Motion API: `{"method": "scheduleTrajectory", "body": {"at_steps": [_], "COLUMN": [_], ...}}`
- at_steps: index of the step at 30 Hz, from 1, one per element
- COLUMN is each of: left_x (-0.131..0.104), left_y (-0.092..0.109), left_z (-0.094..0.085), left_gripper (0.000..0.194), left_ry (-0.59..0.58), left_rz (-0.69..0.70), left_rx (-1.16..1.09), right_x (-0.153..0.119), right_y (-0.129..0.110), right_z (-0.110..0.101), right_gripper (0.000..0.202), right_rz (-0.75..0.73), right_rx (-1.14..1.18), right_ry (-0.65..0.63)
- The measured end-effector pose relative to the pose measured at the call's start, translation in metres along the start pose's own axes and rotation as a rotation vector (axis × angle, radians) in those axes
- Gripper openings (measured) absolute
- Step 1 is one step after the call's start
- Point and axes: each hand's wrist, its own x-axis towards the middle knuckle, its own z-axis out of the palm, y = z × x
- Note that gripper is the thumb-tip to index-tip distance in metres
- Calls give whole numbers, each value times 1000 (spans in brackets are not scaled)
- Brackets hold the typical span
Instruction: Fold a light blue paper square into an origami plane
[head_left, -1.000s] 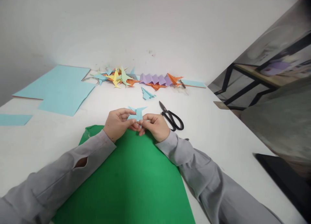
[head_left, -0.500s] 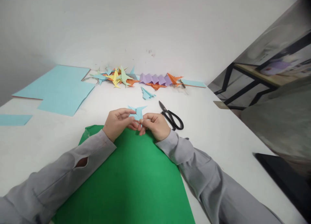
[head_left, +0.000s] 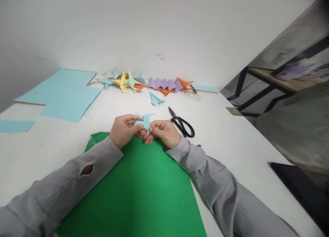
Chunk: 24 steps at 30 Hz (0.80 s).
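Observation:
A small folded light blue paper with pointed tips is held up between both hands, over the far edge of a green sheet. My left hand pinches its left side between thumb and fingers. At its lower right corner, my right hand grips it with thumb and forefinger. Black-handled scissors lie just right of my right hand, blades pointing away. Beyond the hands rests another folded blue paper piece.
Along the wall sit several folded paper shapes and a pleated purple strip. Large blue sheets and a blue strip lie at left. A black flat object is at the right edge.
The blue paper has turned slightly in the fingers, and the right fingertips have shifted a little on its lower corner. The rest looks the same.

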Motion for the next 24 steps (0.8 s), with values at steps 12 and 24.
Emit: {"method": "scheduleTrajectory", "body": {"at_steps": [12,24], "left_x": [0,1], "left_y": [-2,-3], "left_z": [0,0], "left_gripper": [23,23], "left_ry": [10,0], "left_rz": [71,77], "left_rx": [34,43], "right_x": [-2,-2], "right_y": [-1,-3], "right_z": [1,3], "right_gripper": [20,26], "right_rz": [-4,-4], "right_rx": [15,29], "right_ry": [26,24]}}
